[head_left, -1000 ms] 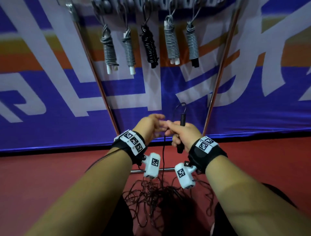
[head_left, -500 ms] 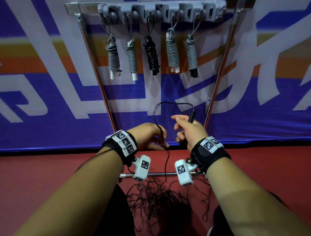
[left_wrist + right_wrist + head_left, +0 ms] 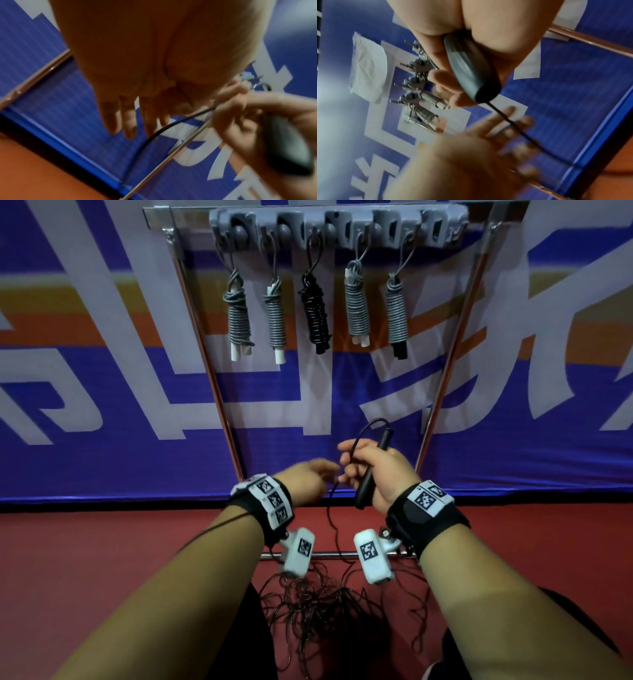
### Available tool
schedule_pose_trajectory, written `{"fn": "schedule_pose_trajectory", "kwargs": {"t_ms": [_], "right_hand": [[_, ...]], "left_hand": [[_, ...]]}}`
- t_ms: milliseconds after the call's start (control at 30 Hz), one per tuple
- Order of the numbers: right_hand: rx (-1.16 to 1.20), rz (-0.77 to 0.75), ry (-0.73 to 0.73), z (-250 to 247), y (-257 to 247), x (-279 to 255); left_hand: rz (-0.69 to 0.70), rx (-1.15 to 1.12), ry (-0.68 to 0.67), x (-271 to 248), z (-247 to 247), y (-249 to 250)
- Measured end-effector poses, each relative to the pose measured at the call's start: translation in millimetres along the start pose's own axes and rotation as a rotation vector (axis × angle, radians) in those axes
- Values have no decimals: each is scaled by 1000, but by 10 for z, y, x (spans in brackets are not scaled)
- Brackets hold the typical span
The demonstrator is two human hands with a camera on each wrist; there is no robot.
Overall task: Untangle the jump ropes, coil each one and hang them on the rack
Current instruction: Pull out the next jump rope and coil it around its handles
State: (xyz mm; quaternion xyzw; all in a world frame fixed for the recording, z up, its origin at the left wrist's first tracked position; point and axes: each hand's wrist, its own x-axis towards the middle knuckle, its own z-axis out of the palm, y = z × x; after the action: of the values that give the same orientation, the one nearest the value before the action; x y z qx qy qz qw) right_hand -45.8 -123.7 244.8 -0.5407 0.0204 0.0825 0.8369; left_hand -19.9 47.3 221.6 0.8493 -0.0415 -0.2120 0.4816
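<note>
My right hand (image 3: 373, 470) grips a black jump-rope handle (image 3: 371, 470) upright; its thin black cord (image 3: 366, 428) loops out of the top, passes under my thumb and index finger, and hangs down to a tangle of black cord (image 3: 322, 611) on the floor. The same handle (image 3: 469, 70) fills the right wrist view. My left hand (image 3: 308, 479) is just left of the cord, fingers straight and spread (image 3: 130, 119), holding nothing; the cord (image 3: 154, 135) runs beside its fingertips. Above, the grey rack (image 3: 339, 229) carries several coiled ropes, one black (image 3: 315, 316), the others grey.
The rack's slanted metal legs (image 3: 205, 364) and floor crossbar (image 3: 332, 554) frame the workspace. A blue banner wall (image 3: 102, 405) stands behind, red floor (image 3: 102, 559) below. A hook slot at the rack's right end (image 3: 442, 229) holds nothing.
The left hand has let the cord go and opened, moving up beside the right hand. The loop above the handle has shrunk. The head view has tilted up, showing the whole rack.
</note>
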Motion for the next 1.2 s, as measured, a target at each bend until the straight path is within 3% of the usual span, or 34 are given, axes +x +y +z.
{"fn": "schedule_pose_trajectory", "kwargs": {"t_ms": [67,133,200,333,433,500,567,667,733,800,900,967,1033,1133,1200], "right_hand": [[131,-37,10,-34,-72,13],[248,-60,30,-91,-116,35],[275,-69,64,-164,-113,69],[97,-39,198,-268,59,157],[122,-53,256,-297,131,223],[73,-42,262,-314,127,258],[-97,70,228,-320,151,258],[-477,288,25,-302,290,148],[-654,336,-161,-288,376,63],[-659,296,-256,-257,406,27],[-452,173,-191,-209,354,69],[-286,92,-150,-158,261,94],[-116,20,-110,-116,154,105],[117,-64,-45,-104,10,136],[210,-101,-9,-148,-29,178]], "left_hand": [[-10,183,-146,-8,137,-230],[-10,217,-183,-23,248,-392],[-15,127,-214,-91,297,-415],[-107,-312,-338,-180,150,-191],[-87,-389,-366,-246,-17,25],[-50,-488,-278,-263,-89,117],[3,-694,-141,-228,-155,204],[63,-966,42,-110,-289,378],[84,-1091,120,-35,-389,483],[111,-1159,191,44,-466,540],[135,-1240,276,149,-484,478],[77,-1174,283,173,-375,349],[-2,-914,190,172,-170,145],[-28,-302,-195,87,187,-203],[-8,-83,-367,83,365,-401]]}}
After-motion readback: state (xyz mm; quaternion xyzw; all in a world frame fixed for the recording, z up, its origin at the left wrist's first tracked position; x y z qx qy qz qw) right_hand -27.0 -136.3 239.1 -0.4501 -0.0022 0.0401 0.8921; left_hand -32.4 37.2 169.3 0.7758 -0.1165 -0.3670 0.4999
